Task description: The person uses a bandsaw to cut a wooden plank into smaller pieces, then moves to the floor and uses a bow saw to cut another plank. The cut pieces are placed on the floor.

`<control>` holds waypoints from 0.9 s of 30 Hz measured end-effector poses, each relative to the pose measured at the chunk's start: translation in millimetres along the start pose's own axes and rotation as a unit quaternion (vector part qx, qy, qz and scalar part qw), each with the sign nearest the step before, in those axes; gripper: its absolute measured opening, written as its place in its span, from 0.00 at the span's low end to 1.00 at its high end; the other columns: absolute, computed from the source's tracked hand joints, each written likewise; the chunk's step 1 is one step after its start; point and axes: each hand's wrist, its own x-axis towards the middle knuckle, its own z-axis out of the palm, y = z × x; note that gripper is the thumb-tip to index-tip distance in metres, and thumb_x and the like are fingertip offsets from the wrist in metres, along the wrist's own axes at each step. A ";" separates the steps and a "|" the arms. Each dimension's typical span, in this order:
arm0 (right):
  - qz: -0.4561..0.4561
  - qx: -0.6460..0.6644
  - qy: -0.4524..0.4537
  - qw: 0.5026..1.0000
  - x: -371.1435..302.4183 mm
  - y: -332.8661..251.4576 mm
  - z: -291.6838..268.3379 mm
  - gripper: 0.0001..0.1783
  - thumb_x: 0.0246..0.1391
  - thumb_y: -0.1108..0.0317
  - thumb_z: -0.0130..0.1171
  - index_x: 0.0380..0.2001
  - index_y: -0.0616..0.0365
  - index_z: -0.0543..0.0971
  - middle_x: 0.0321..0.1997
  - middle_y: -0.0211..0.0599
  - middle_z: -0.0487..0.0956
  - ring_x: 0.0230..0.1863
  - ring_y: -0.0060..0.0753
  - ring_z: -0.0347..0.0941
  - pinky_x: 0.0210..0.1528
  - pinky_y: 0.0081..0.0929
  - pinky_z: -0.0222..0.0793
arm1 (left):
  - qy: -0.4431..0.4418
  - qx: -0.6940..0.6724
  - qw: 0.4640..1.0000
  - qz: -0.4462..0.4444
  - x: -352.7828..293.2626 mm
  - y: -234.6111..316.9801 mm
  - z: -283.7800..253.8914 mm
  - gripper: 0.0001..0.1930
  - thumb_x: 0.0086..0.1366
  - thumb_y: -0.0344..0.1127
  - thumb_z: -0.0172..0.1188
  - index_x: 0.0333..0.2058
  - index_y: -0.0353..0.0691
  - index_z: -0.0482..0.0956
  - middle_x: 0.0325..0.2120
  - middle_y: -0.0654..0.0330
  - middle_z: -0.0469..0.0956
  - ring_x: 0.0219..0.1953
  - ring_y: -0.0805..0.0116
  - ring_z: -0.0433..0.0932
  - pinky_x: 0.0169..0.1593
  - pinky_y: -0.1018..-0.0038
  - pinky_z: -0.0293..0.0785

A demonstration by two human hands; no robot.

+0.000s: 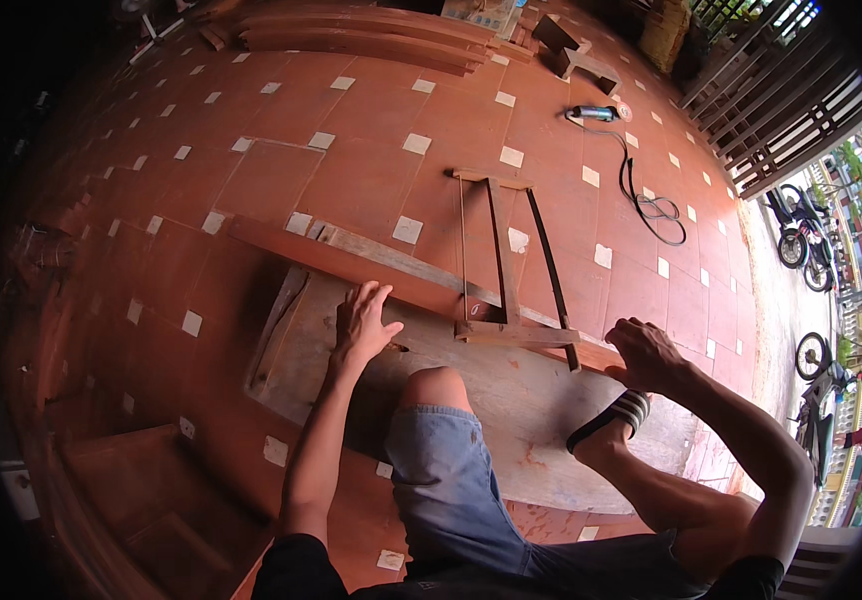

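A long reddish-brown wooden plank (pixel 396 277) with a paler grey-brown upper edge lies slantwise across a low, worn wooden bench (pixel 511 450). Resting over the plank is a wooden-framed bow saw (pixel 503 250), with a thin tension cord on one side and a dark blade on the other. My left hand (pixel 361 325) is open, thumb and fingers spread, close to the plank's near side. At the plank's right end, my right hand (pixel 648 355) has curled fingers above it and the thumb below. My sandalled foot (pixel 606 435) stands on the bench.
A corded angle grinder (pixel 594 113) lies on the red tiled floor (pixel 371 160), its cable looped beside it. Stacked boards (pixel 361 38) lie at the back, with wooden offcuts (pixel 588 70) nearby. A wooden frame (pixel 151 490) is at lower left. Motorbikes (pixel 803 238) stand outside at right.
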 end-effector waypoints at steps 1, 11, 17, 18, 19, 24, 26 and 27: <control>-0.013 0.003 -0.019 1.000 28.3 2.5 28.9 0.31 0.45 0.60 0.82 0.50 0.61 0.80 0.54 0.44 0.79 0.60 0.47 0.77 0.59 0.47 0.75 | 0.023 0.056 0.998 0.005 4.2 -3.7 6.9 0.43 0.50 0.39 0.84 0.66 0.46 0.76 0.67 0.53 0.71 0.73 0.47 0.66 0.73 0.46 0.64; -0.050 0.104 -0.010 0.993 129.4 15.1 169.5 0.28 0.44 0.66 0.79 0.47 0.58 0.76 0.41 0.46 0.81 0.48 0.53 0.79 0.57 0.49 0.71 | -0.071 0.096 0.966 0.228 83.7 -22.9 69.4 0.38 0.46 0.66 0.80 0.47 0.45 0.80 0.44 0.62 0.79 0.55 0.61 0.77 0.68 0.49 0.64; -0.017 0.144 0.070 0.987 126.0 24.4 138.2 0.18 0.44 0.74 0.70 0.39 0.60 0.75 0.35 0.47 0.80 0.43 0.53 0.79 0.52 0.51 0.71 | -0.047 0.092 0.950 0.295 114.8 -43.5 63.4 0.41 0.40 0.73 0.78 0.42 0.45 0.80 0.37 0.64 0.80 0.46 0.63 0.79 0.54 0.61 0.70; -0.018 0.146 0.088 0.985 123.2 29.7 133.5 0.18 0.44 0.74 0.70 0.39 0.60 0.75 0.35 0.47 0.80 0.42 0.53 0.77 0.52 0.50 0.70 | -0.040 0.089 0.948 0.304 124.1 -47.3 59.3 0.41 0.39 0.72 0.79 0.42 0.45 0.81 0.37 0.64 0.80 0.45 0.63 0.80 0.54 0.60 0.70; -0.020 0.142 0.094 0.985 121.4 33.1 123.6 0.19 0.44 0.74 0.71 0.40 0.60 0.75 0.35 0.46 0.79 0.41 0.53 0.77 0.51 0.49 0.70 | -0.035 0.087 0.944 0.315 134.8 -48.3 53.2 0.41 0.38 0.71 0.80 0.41 0.45 0.80 0.37 0.64 0.80 0.45 0.62 0.80 0.54 0.60 0.70; 0.004 0.174 0.169 0.970 100.1 50.6 85.5 0.18 0.47 0.75 0.69 0.41 0.60 0.76 0.35 0.49 0.79 0.40 0.59 0.79 0.43 0.50 0.76 | -0.047 0.113 0.947 0.297 155.0 -78.4 33.8 0.42 0.34 0.69 0.82 0.42 0.44 0.80 0.38 0.62 0.78 0.47 0.59 0.78 0.53 0.60 0.71; 0.067 0.225 0.203 0.951 83.9 54.6 83.5 0.15 0.48 0.76 0.68 0.40 0.62 0.76 0.35 0.53 0.80 0.38 0.65 0.80 0.40 0.52 0.77 | -0.054 0.113 0.948 0.291 156.2 -79.5 27.4 0.41 0.36 0.67 0.83 0.42 0.44 0.80 0.40 0.62 0.79 0.48 0.59 0.78 0.54 0.59 0.71; 0.105 0.243 0.215 0.940 76.9 54.8 81.5 0.13 0.49 0.76 0.67 0.39 0.63 0.76 0.34 0.55 0.81 0.37 0.67 0.80 0.38 0.53 0.77 | -0.049 0.111 0.950 0.289 153.8 -79.5 26.1 0.41 0.37 0.66 0.83 0.42 0.44 0.80 0.40 0.62 0.79 0.48 0.58 0.78 0.55 0.59 0.70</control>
